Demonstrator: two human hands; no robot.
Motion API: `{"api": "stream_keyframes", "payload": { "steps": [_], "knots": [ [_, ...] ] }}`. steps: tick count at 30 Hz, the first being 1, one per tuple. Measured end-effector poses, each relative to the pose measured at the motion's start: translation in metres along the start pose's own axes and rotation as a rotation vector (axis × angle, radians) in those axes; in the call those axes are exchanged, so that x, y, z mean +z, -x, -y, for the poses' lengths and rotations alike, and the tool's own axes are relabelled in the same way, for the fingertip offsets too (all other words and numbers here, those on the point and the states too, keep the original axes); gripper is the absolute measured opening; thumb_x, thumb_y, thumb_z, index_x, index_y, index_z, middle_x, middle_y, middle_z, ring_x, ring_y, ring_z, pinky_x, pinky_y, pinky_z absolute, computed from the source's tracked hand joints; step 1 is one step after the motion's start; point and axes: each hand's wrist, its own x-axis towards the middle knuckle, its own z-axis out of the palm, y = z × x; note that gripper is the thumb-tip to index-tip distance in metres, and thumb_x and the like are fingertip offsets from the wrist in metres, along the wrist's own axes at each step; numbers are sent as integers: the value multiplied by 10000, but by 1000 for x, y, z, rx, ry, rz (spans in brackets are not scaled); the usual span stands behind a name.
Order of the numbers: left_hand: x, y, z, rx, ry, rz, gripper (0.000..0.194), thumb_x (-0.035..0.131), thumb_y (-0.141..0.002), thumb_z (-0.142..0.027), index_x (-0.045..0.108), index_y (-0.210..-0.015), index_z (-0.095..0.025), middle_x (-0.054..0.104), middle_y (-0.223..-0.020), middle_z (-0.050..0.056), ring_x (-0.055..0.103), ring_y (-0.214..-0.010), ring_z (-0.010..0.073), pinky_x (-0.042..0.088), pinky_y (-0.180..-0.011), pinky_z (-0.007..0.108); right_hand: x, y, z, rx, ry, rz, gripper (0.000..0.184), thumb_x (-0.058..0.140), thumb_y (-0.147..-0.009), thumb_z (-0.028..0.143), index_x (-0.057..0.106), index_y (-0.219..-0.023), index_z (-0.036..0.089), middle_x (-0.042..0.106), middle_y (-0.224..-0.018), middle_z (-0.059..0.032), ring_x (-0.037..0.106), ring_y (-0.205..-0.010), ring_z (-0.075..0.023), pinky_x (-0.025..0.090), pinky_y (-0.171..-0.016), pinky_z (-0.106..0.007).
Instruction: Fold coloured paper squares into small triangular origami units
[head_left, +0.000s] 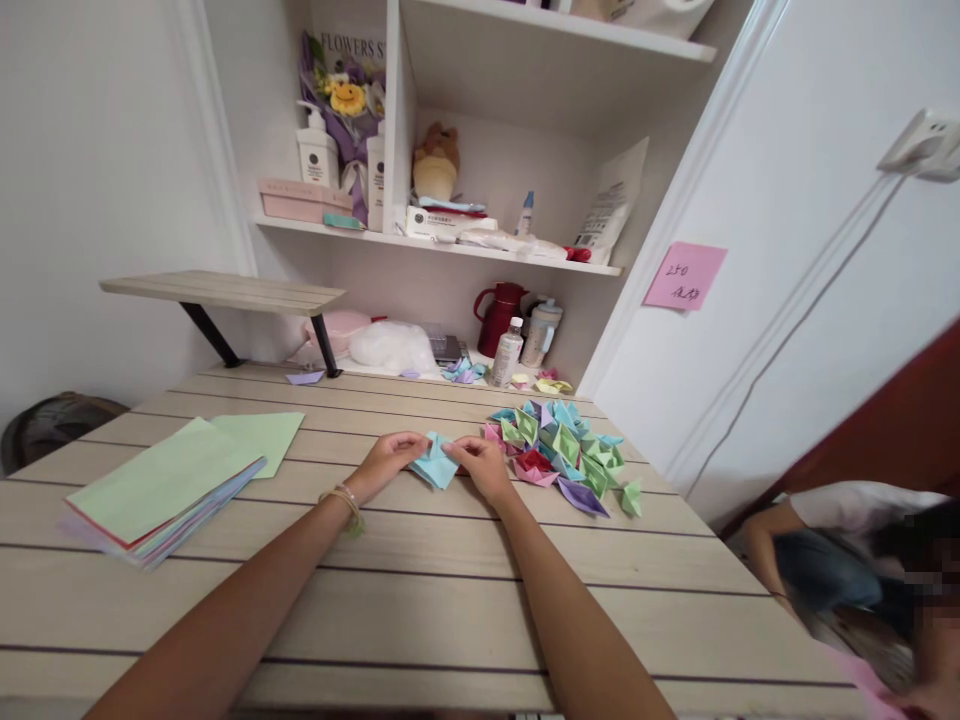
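A small light blue folded paper [435, 468] is held between my two hands, low over the middle of the table. My left hand [388, 463] pinches its left side with thumb and fingers. On the opposite side, my right hand [482, 466] grips the paper's upper right edge. Just right of my right hand lies a pile of folded paper boats [566, 445] in green, blue, pink, red and purple. Off to the left is a stack of coloured paper sheets [176, 480], pale green on top.
A small raised shelf [225, 290] on black legs stands at the back left of the table [420, 610]. Behind are a clear bottle [507, 352], a red jug [501, 318] and a cup [541, 332]. Another person [847, 550] sits low at the right.
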Motion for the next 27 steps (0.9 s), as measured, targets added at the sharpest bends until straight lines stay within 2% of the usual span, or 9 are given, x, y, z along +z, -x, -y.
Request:
{"api": "stream_keyframes", "payload": {
  "steps": [4,8,11,15,18,21,27],
  "knots": [
    [1,0,2,-29,36,17,297,743,-572,-298,680,-805,-125,692,-786,71,608,-724,169,453,-707,275,-2,-2,-3,-4,-90,-57,379,727,-552,421,575,-796,174,557,-544,25,479,-474,-107,390,-438,-223],
    [-1,-2,6,-42,24,-4,268,697,-631,-343,679,-784,-124,688,-776,70,613,-720,163,464,-699,268,-2,-4,-6,-61,-99,-76,345,686,-618,404,512,-828,194,507,-500,63,446,-450,-90,371,-442,-210],
    [-2,-2,7,-26,32,-4,284,703,-627,-334,678,-814,-122,690,-846,82,620,-770,171,468,-745,284,-3,-6,-6,-128,-61,-134,285,684,-629,370,535,-787,186,570,-599,22,518,-548,-112,416,-518,-229],
    [-2,-2,7,-16,52,5,398,764,-541,-261,667,-899,-115,692,-900,96,629,-808,191,471,-791,325,-4,-7,-4,-150,-70,-198,312,712,-595,349,572,-820,185,624,-763,-31,587,-709,-164,476,-629,-280],
    [-3,-3,8,-27,70,-44,414,773,-520,-262,672,-892,-111,699,-883,98,638,-793,198,477,-797,342,-4,-5,-3,-115,-71,-123,349,737,-558,355,602,-831,185,638,-819,-38,593,-702,-171,494,-632,-298],
    [-5,-4,10,-53,110,-77,401,764,-533,-288,679,-879,-105,704,-856,100,647,-778,202,483,-801,351,-3,-3,-3,-46,-93,-32,357,733,-552,397,621,-808,174,639,-713,-20,577,-613,-160,499,-582,-300],
    [-3,-4,10,-98,107,-31,375,761,-541,-317,697,-851,-115,699,-903,98,641,-822,205,470,-848,347,-6,-6,-7,-57,-48,-124,310,685,-612,434,642,-705,142,631,-641,-25,553,-575,-137,446,-535,-248]
  ]
}}
